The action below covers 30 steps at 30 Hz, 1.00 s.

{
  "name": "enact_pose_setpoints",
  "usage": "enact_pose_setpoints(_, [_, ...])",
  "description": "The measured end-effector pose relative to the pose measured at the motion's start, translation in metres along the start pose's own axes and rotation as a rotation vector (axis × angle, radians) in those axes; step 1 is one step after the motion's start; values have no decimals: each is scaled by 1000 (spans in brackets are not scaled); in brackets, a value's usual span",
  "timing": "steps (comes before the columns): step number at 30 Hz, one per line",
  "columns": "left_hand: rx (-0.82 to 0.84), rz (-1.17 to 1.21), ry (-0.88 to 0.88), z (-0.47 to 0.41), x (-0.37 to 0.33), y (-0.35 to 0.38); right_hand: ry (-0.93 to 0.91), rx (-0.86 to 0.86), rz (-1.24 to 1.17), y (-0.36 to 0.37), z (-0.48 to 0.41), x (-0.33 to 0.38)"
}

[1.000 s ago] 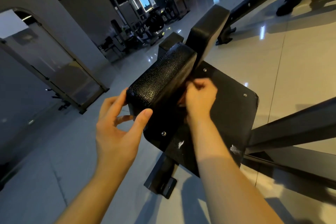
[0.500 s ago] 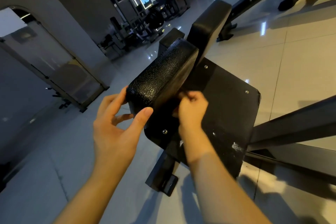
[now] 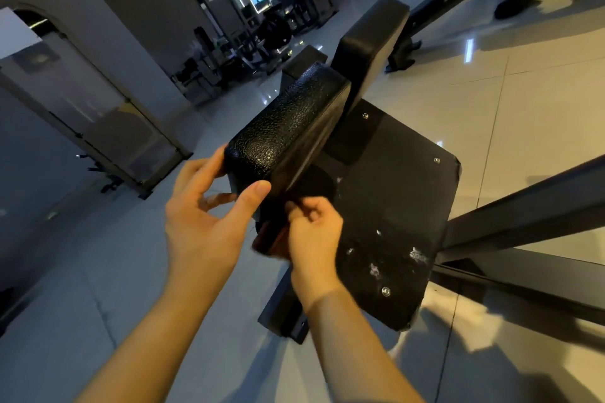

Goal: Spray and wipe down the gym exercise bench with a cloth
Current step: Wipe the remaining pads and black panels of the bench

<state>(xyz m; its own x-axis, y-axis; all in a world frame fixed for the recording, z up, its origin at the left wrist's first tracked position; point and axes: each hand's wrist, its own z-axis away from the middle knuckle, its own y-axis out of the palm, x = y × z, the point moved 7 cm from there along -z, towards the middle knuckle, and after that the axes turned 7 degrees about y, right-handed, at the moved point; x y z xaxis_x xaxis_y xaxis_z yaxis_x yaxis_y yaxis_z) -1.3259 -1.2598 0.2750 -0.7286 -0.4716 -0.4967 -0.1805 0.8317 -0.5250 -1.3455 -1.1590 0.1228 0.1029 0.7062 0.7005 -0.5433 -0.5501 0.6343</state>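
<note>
My left hand (image 3: pixel 203 229) grips the near corner of the bench (image 3: pixel 288 131). My thumb is laid across the end of its black, pebbled pad and my fingers are curled round the far side, so the hand pinches the padding between them. The bench stands tilted in front of me, with the pad seen almost edge-on and its flat black underside board (image 3: pixel 393 193) facing up and to my right. My right hand (image 3: pixel 314 232) is against that board just below the pad's edge. Its fingers are folded in tight round a dark bunched cloth (image 3: pixel 268 240), which sticks out on the left of my knuckles. Both are blurred, so I cannot tell how much of the cloth touches the board. The board carries a few bright screws (image 3: pixel 385 291) near its corners and a scatter of white scuff marks (image 3: pixel 416 254) toward its lower right. A second, smoother pad (image 3: pixel 370 49) rises behind the first. The bench's dark metal foot (image 3: pixel 281 317) rests on the glossy tiled floor (image 3: pixel 540 91) below my right wrist. A thick dark steel beam (image 3: pixel 523 216) slants in from the right, and gym machines (image 3: pixel 262 10) stand well apart in the dim background.
</note>
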Motion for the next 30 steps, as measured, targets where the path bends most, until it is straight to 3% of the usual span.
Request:
enact_pose_setpoints(2, [14, 6, 0, -1, -2, 0, -2, 9, -32, -1, 10, 7])
enact_pose_setpoints(5, [28, -17, 15, -2, -3, 0, -208, -22, -202, -11, 12, 61])
enact_pose_setpoints(8, [17, -13, 12, -2, -2, 0, -340, -84, -130, -12, 16, 75])
enact_pose_setpoints(12, [4, 0, -6, 0, 0, -1, -71, -45, -7, 1, 16, 16])
enact_pose_setpoints(14, [9, -2, -13, -2, -1, -1, -35, -40, -18, 0, 18, 17])
enact_pose_setpoints(17, [31, -20, 20, -5, -2, 0, -238, -18, -146, -9, 29, 72])
enact_pose_setpoints(21, [18, -8, 28, -4, -3, -1, -490, -17, -124, -10, 41, 109])
enact_pose_setpoints(23, [15, -8, 20, -3, -3, -1, -446, -45, -89, -9, 37, 85])
enact_pose_setpoints(27, [7, 18, -10, -3, 0, -2, -137, 2, 25, 0, 25, 7])
enact_pose_setpoints(30, [31, 19, -17, -5, -2, -2, -152, 1, -46, -3, 31, 24])
